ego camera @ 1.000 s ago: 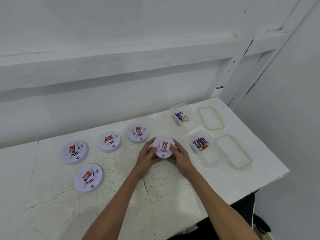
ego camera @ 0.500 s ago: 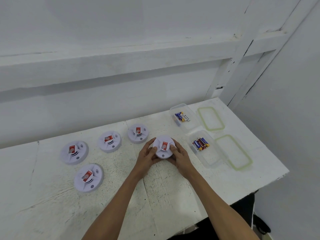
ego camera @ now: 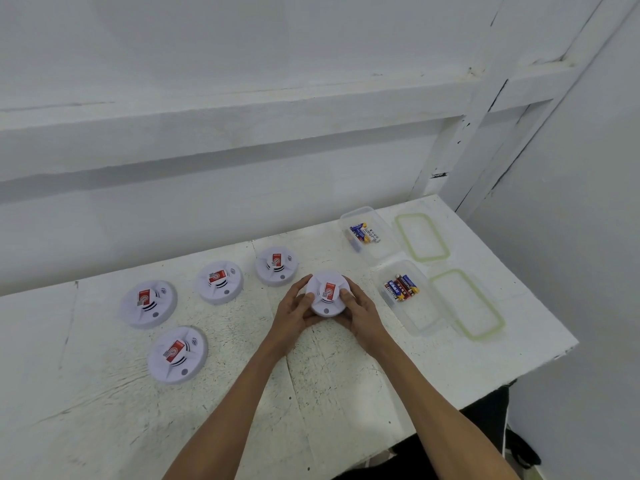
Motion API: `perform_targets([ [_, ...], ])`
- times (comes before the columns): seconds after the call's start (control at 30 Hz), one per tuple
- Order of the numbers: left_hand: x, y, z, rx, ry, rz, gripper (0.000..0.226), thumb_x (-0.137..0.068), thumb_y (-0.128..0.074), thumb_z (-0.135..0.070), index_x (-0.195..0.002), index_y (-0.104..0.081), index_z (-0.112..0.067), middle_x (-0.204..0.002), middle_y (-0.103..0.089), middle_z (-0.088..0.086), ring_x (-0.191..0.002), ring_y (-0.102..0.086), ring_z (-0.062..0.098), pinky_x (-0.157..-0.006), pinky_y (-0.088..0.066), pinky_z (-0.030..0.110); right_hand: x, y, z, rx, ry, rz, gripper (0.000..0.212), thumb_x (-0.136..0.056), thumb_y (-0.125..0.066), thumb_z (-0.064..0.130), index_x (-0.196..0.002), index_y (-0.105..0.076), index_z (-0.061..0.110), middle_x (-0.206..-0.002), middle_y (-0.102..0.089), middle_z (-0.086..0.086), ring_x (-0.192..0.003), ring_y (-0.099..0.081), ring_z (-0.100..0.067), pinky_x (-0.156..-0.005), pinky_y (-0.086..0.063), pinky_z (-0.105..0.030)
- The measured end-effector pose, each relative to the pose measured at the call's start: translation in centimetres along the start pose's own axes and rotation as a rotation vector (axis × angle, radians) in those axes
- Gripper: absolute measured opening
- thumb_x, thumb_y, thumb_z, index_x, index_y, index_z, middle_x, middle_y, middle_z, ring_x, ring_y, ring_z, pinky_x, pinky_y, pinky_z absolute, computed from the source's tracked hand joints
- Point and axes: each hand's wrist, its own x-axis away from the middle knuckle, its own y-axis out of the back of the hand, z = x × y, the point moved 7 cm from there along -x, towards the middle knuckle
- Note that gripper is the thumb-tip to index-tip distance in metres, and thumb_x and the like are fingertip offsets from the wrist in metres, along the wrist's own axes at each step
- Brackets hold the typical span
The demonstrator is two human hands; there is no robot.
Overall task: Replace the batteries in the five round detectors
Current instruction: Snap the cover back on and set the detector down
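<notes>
White-painted wooden table, scuffed and speckled, stands against a white wall w/ a boxed ledge.

Item 1: held detector, round, white, red label on top, sits approx. mid-table toward the far edge. Left hand grips its left rim and right hand grips its right rim. Fingers of both hands curl around the sides, thumbs lying on the upper face either side of the label. Cannot tell whether the unit rests on the table or is raised off it.

Item 2: 4 other detectors lie face up, apart from one another, all w/ red labels. No. 1 is just beyond the left hand. No. 2 and no. 3 run on toward the left edge. No. 4 lies nearer the front edge, below no. 3.

Item 3: 2 clear containers, lids off, toward the right edge. Far container holds blue-and-white batteries. Near container, just right of the right hand, holds red-and-blue batteries.

Item 4: 2 green-rimmed lids lie flat, far lid and near lid, each beside its container on the right-edge side.
</notes>
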Motion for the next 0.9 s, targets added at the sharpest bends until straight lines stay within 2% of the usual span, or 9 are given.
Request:
perform_targets([
  [0.3,-0.03,-0.06,0.0,0.004,-0.007,0.004,0.04,-0.108,-0.052,-0.017,-0.147,-0.052,-0.027,-0.138,-0.068,0.007,-0.122,-0.069,0.028,-0.096,-0.06,0.045,-0.07,0.03,-0.04,0.01,-0.001,0.002,0.029,-0.104,-0.051,0.026,-0.132,-0.06,0.031,-0.129,-0.068,0.001,-0.119,-0.065,-0.022,-0.096,-0.056,-0.044],
  [0.53,-0.02,-0.07,0.0,0.014,-0.003,0.002,0.039,-0.108,-0.052,-0.016,-0.146,-0.052,-0.027,-0.14,-0.066,0.009,-0.123,-0.069,0.028,-0.093,-0.062,0.043,-0.35,0.3,-0.54,0.023,-0.008,0.005,0.037,-0.104,-0.052,0.028,-0.141,-0.056,0.024,-0.134,-0.066,-0.002,-0.122,-0.063,-0.023,-0.101,-0.052,-0.052],
  [0.9,0.04,-0.05,-0.03,0.004,0.001,0.002,0.039,-0.109,-0.051,-0.016,-0.145,-0.052,-0.029,-0.138,-0.068,0.007,-0.122,-0.07,0.028,-0.094,-0.061,0.044,-0.25,0.18,-0.31,0.03,-0.006,0.002,0.033,-0.104,-0.051,0.027,-0.136,-0.058,0.028,-0.134,-0.065,-0.002,-0.12,-0.064,-0.022,-0.099,-0.054,-0.047],
])
